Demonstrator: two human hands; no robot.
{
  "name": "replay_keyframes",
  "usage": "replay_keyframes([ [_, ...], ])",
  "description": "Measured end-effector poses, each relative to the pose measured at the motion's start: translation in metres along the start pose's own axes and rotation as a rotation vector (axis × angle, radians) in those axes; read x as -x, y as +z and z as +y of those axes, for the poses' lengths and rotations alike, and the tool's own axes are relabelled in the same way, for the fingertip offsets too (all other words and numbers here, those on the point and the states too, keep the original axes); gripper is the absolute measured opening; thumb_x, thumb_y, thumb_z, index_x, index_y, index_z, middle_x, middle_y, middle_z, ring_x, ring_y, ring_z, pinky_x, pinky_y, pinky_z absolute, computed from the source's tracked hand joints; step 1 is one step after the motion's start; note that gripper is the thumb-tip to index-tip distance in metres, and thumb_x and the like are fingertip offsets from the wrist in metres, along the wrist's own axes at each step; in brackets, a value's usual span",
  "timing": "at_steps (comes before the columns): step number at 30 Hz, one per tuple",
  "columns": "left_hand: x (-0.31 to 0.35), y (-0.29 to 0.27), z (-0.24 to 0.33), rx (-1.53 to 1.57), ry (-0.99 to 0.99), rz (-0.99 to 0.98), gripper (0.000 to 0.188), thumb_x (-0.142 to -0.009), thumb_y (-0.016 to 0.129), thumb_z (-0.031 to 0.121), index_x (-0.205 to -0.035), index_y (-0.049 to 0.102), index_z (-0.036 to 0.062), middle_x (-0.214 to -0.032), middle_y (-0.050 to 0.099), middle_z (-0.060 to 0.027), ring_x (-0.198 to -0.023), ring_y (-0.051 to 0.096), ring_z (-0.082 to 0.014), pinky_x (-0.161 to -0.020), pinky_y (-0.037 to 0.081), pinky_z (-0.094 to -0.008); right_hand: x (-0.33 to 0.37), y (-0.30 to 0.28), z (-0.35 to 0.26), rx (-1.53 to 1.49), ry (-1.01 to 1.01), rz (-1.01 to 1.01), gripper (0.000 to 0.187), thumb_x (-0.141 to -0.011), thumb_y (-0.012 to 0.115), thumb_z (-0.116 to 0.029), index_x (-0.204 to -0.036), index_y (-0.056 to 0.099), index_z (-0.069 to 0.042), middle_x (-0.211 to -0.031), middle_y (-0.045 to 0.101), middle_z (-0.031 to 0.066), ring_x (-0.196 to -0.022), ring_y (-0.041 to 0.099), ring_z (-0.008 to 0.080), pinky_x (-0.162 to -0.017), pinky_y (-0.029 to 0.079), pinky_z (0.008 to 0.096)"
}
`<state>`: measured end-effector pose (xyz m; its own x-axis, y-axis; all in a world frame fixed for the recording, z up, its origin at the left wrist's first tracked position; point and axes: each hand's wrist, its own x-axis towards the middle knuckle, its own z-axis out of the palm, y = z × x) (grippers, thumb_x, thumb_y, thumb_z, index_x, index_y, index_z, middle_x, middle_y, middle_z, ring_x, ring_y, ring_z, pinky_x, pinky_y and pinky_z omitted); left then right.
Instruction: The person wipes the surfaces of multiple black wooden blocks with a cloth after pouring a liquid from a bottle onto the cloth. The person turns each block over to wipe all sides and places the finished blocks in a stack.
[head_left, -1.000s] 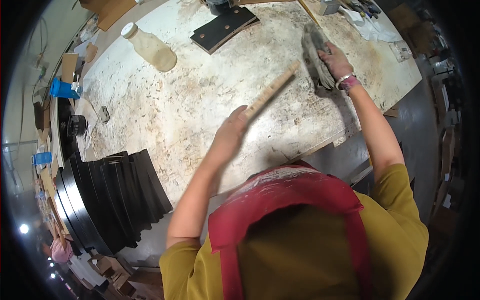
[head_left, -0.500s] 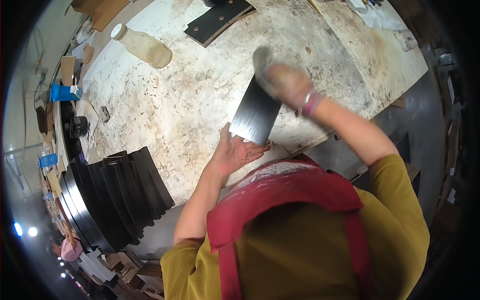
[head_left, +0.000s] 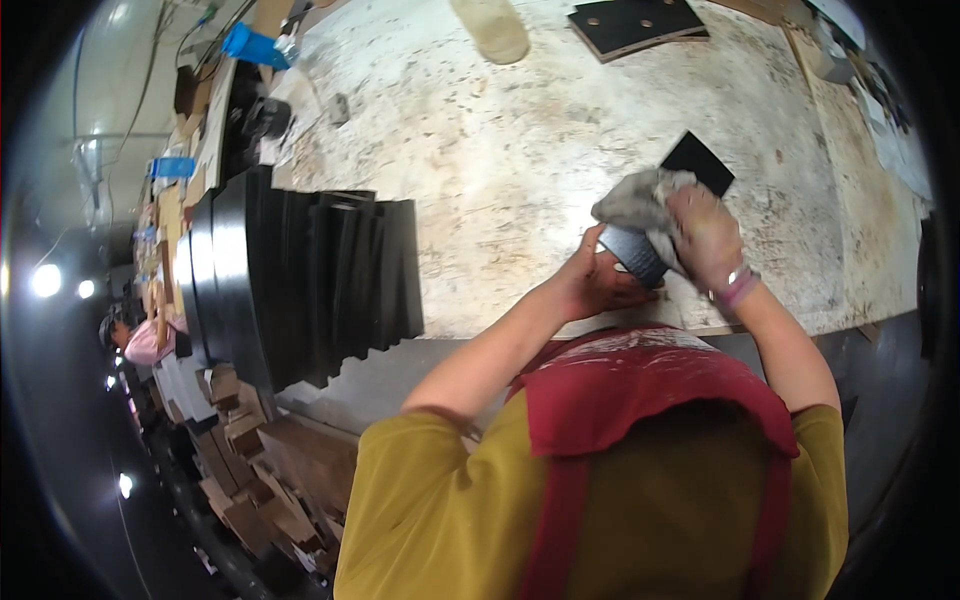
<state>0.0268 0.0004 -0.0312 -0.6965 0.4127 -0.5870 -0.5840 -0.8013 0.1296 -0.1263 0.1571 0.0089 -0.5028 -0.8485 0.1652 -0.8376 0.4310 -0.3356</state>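
A black rectangular panel (head_left: 700,162) lies at a slant on the worktable, its far end showing bare. My left hand (head_left: 600,284) grips its near end, thumb along the left edge and fingers underneath. Pressed on the near half of the panel is a grey rag (head_left: 632,200), bunched in my right hand (head_left: 708,240). The rag and right hand hide the panel's middle. My right fingers are partly blurred, but they are closed around the cloth.
A row of black panels (head_left: 300,280) stands on edge at the left. Drilled black boards (head_left: 640,25) and a cloudy bottle (head_left: 490,30) lie at the far side of the stained white worktable (head_left: 480,180). Blue cups (head_left: 255,45) sit far left. Another person (head_left: 150,340) is in the background.
My right hand has moved the rag from the panel's far end down to its near half. The whole view has shifted, so panel and hands now appear further right.
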Motion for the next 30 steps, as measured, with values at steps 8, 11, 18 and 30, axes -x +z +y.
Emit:
replay_keyframes([
  [8,0.012,-0.004,0.0,-0.052,0.059,-0.072,0.099,-0.086,0.034,0.076,-0.146,0.025,-0.0036,-0.131,0.047,-0.0363,-0.12,0.051,-0.0465,-0.105,0.041,-0.046,-0.037,-0.03,0.059,-0.251,0.255,0.159,0.026,-0.083,0.062,-0.021,-0.107,0.065,-0.011,-0.102,0.066,0.0171,-0.094,0.064,0.0356,-0.083,0.05,0.041],
  [11,0.018,0.01,0.004,0.034,0.028,0.068,0.094,-0.09,0.032,0.071,-0.144,0.025,-0.0049,-0.129,0.044,-0.0422,-0.119,0.051,-0.048,-0.102,0.045,-0.0477,-0.042,-0.008,0.012,-0.176,0.055,0.079,0.02,-0.086,0.061,-0.025,-0.101,0.065,-0.012,-0.099,0.066,0.0141,-0.09,0.065,0.0321,-0.079,0.052,0.0404],
  [18,0.062,0.017,0.045,-0.781,0.064,0.406,0.081,-0.094,0.03,0.067,-0.112,0.059,-0.0064,-0.088,0.069,-0.0208,-0.079,0.067,-0.0315,-0.074,0.055,-0.0382,-0.021,-0.026,0.141,-0.079,0.477,0.049,0.042,-0.084,0.062,-0.029,-0.121,0.059,-0.009,-0.12,0.061,0.0166,-0.109,0.059,0.0351,-0.092,0.047,0.0421],
  [30,-0.009,0.027,0.028,-2.126,0.919,0.751,0.086,-0.067,0.078,0.048,-0.139,0.044,0.0149,-0.136,0.036,-0.0301,-0.126,0.036,-0.0466,-0.104,0.027,-0.0595,-0.004,0.025,0.17,-0.533,0.599,0.368,0.046,-0.088,0.063,-0.016,-0.13,0.051,-0.001,-0.119,0.06,0.0118,-0.103,0.057,0.0204,-0.087,0.047,0.0306],
])
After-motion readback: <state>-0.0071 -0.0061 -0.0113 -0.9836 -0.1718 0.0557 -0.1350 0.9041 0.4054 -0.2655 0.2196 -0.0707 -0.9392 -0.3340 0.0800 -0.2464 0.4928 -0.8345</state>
